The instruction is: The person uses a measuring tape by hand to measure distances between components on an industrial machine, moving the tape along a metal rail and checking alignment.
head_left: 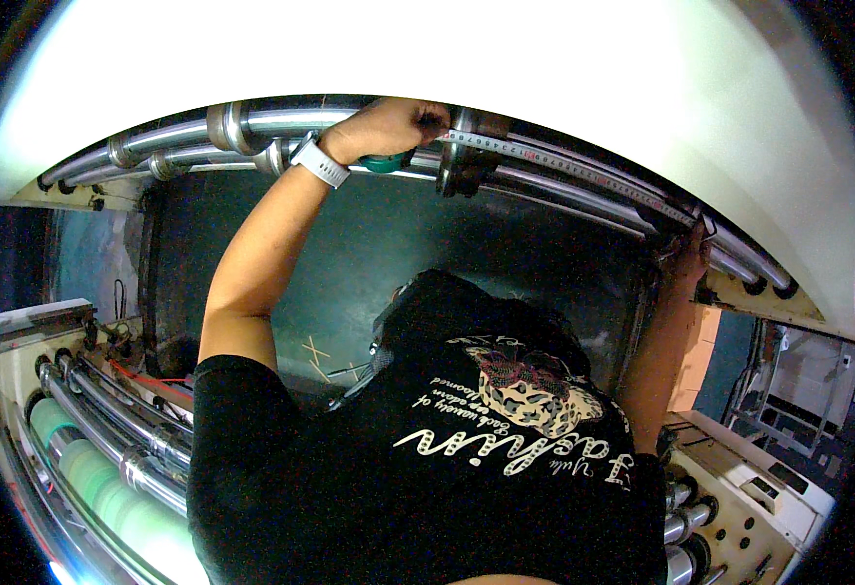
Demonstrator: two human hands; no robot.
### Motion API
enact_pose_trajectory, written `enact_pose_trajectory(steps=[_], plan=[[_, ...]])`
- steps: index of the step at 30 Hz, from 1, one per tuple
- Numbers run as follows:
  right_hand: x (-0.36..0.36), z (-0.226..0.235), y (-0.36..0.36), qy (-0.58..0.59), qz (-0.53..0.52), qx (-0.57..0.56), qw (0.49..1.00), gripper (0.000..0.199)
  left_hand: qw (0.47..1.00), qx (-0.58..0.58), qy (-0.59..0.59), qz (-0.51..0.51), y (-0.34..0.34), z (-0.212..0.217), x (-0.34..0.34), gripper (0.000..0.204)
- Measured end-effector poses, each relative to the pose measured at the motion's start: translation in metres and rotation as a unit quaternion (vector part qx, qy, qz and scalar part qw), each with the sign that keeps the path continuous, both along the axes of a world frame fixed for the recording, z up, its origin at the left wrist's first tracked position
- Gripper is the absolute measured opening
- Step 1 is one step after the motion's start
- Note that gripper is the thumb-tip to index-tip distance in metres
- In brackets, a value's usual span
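My left hand (384,129), with a white-banded watch (322,161) on its wrist, is closed on a tape measure at the top middle. Under its palm shows a rounded green part (384,164), seemingly the tape's case, mostly hidden by the hand. The pale tape blade (544,158) runs out to the right, stretched along the steel shafts and across a dark collar (462,156). At the blade's far right part, my right hand (689,252) is closed on it; its fingers lie in shadow and partly behind the shafts.
Parallel steel shafts (291,119) with ring collars span the machine below a large white cover (427,49). Thin sticks (315,356) lie on the dark floor (242,253). Green-banded rollers (96,478) turn up at lower left; a cream machine side (739,517) stands at lower right.
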State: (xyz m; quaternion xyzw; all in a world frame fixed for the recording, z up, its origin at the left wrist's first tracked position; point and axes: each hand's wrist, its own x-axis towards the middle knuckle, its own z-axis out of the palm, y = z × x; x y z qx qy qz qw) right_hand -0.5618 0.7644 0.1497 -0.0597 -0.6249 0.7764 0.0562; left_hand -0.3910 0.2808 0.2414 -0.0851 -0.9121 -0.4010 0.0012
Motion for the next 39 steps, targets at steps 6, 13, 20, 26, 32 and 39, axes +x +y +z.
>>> enact_pose_trajectory(steps=[6,13,20,26,32,39], plan=[[0.021,0.026,-0.029,-0.022,-0.038,0.041,0.998,0.017,0.998,-0.053,0.037,0.018,0.0,-0.004,0.0,0.013],[0.022,0.024,-0.019,0.007,-0.016,0.081,0.997,0.018,0.995,-0.088,0.049,0.015,0.002,0.001,-0.001,0.014],[0.01,0.015,-0.004,0.034,0.008,0.076,0.997,0.018,0.996,-0.067,0.056,0.005,0.0,-0.005,-0.004,0.014],[0.017,0.026,-0.015,0.011,-0.013,0.086,0.996,0.022,0.997,-0.055,0.044,0.011,-0.001,-0.008,-0.007,0.015],[0.054,0.076,-0.054,0.031,0.081,0.048,0.995,0.025,0.999,-0.036,0.037,0.007,-0.003,-0.007,-0.004,0.015],[0.042,0.064,-0.058,-0.011,-0.017,0.043,0.999,0.025,1.0,-0.023,0.01,0.0,-0.005,-0.01,-0.006,0.013]])
